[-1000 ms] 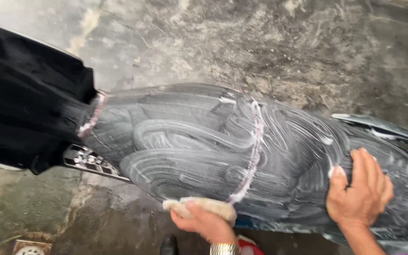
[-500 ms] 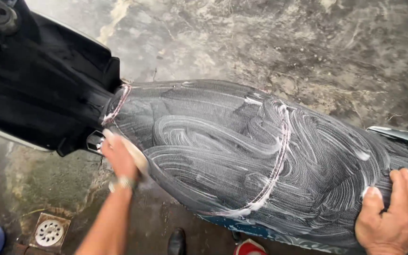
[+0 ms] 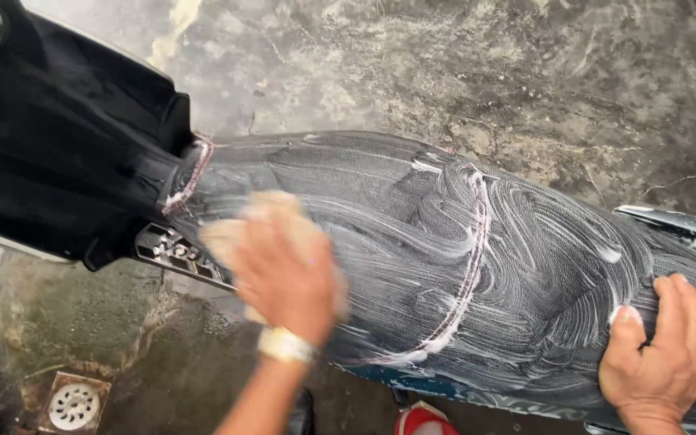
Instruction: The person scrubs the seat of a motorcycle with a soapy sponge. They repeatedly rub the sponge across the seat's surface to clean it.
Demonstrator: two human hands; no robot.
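Left hand (image 3: 287,270): fingers folded over a tan sponge (image 3: 271,221), pressed on the seat's front half, at 9 o'clock from the pink seam (image 3: 469,274); motion-blurred.
Right hand (image 3: 669,354): fingers spread flat, thumb apart, on the rear end at 4 o'clock.
Scooter seat (image 3: 412,242): dark, foam-streaked, lying across centre.
Surroundings: black body panel (image 3: 50,137) at 10 o'clock; floor drain (image 3: 74,405) at 7 o'clock; wet concrete floor (image 3: 461,64).

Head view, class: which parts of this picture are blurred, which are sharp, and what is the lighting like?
Head view: the left hand and the pale sponge under it are smeared by motion; the right hand, soapy seat and concrete floor are sharp; light is soft and even, without hard shadows or glare.
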